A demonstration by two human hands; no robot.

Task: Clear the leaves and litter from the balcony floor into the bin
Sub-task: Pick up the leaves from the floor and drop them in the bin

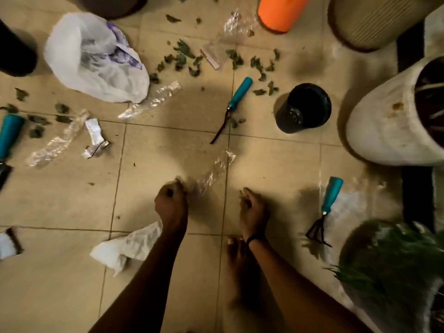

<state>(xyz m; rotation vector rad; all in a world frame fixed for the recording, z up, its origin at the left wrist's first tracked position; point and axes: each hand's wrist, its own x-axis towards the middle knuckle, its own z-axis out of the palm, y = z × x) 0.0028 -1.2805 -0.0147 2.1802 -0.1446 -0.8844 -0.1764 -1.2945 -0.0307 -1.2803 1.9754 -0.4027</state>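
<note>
Clear crinkled plastic strip (213, 170) pinched by left hand (171, 203).

There are 3 teal-handled tools (240, 92), 1 white bag (96, 58), 1 black pot (304, 108) and 1 orange bottle (281, 12).

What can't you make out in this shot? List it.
Head view:
- Right hand: blurred, and its curled fingers hide whether it holds anything.
- Teal-handled tool: head cut off by left edge.
- Black container: inside too dark to see.
- White scrap: cut by left edge.
</note>
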